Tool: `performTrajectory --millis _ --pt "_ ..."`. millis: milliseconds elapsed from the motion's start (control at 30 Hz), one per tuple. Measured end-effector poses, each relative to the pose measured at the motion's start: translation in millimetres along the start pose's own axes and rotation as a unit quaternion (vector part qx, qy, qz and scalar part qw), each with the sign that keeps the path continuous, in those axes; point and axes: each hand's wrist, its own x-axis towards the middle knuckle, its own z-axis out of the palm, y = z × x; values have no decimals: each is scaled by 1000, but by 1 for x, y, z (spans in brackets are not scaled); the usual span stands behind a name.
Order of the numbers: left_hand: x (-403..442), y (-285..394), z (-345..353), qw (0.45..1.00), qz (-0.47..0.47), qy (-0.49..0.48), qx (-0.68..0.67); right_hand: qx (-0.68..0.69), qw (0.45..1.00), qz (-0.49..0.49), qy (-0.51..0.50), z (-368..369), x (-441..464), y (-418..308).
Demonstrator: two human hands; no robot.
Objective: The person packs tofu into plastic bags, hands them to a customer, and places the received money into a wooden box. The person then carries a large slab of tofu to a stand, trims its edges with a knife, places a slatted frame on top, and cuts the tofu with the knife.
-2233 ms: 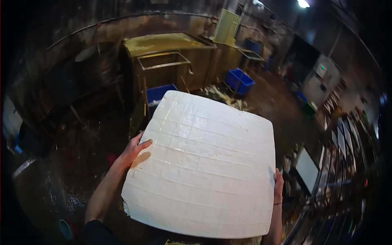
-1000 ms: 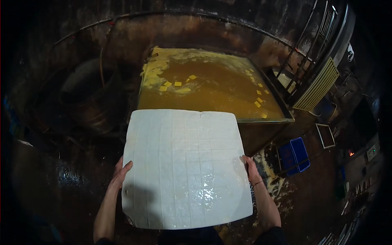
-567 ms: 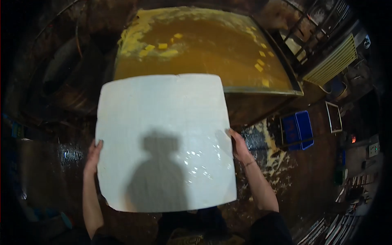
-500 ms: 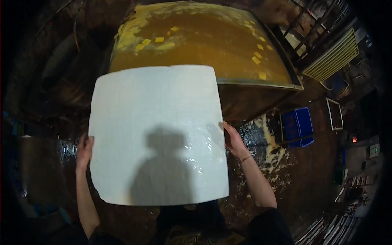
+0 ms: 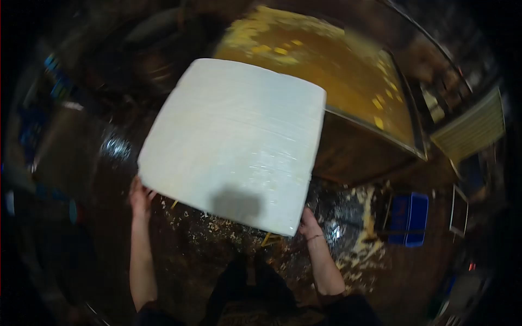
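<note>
A large white square slab (image 5: 234,130) with rounded corners and a wet, glossy, cloth-like surface fills the middle of the view. It is tilted and turned, and a shadow falls on its near part. My left hand (image 5: 140,198) grips its near left corner, the fingers partly hidden beneath. At the near right corner my right hand (image 5: 309,223) holds the edge, most of its fingers out of sight. Beyond the slab stands a big vat (image 5: 375,129) of brown-yellow liquid, with foam and several small yellow squares (image 5: 280,51) floating in it.
Right of the vat, a blue crate (image 5: 416,220) is on the wet dark floor, near a rectangular frame (image 5: 459,211). A slatted rack (image 5: 472,127) leans farther back. Pale scraps (image 5: 361,247) litter the floor. Thin yellow bars (image 5: 266,238) show under the slab's near edge.
The slab has turned clockwise and tilted, and my hands have shifted to its near corners. My view has swung left, so the vat and crate appear farther right.
</note>
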Motion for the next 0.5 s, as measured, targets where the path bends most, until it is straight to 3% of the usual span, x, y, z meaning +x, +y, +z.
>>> performTrajectory --millis 67,100,167,200,267,333,367,433,500 --pt "-6 0 6 1000 7 14 1 -60 997 -26 30 28 -33 6" --pt "-8 2 11 1000 6 21 -3 -161 986 36 -17 14 -55 5" --pt "-20 8 11 997 14 -3 -77 -315 945 -13 91 34 -109 39" --pt "-21 2 5 994 16 -13 -108 -344 936 -12 79 33 -127 57" --pt "-23 -4 -3 987 18 -36 -153 -423 899 65 -92 25 -153 86" --pt "-27 -11 -7 977 10 -52 -204 -572 788 -44 -224 79 -182 93" --pt "-24 -20 -11 970 17 -45 -237 -662 671 -191 -273 142 -191 88" --pt "-28 -22 -13 957 12 -51 -285 -685 566 -301 -346 210 -183 82" --pt "-27 -29 -11 952 16 -26 -305 -696 540 -345 -324 268 -166 91"
